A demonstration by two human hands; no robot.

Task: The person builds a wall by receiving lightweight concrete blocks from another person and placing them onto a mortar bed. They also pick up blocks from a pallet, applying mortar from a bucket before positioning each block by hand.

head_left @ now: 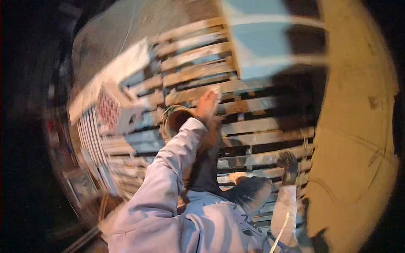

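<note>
The view is tilted and smeared with motion. My left hand (207,104) reaches out of a pale lilac sleeve (164,168) to a slat of a wooden pallet (253,126), with something whitish at its fingertips. My right hand (288,165), dark as if gloved, rests on a lower slat of the same pallet near its right edge. A dark rounded shape (249,192) lies between my arms; I cannot tell what it is. The blur hides how the fingers of either hand are set.
A round brown bucket-like rim (175,120) sits just left of my left hand. A white crate with a red lattice side (110,110) stands further left among more slats. A pale blue board (261,42) lies beyond the pallet. A yellowish wall (356,126) fills the right.
</note>
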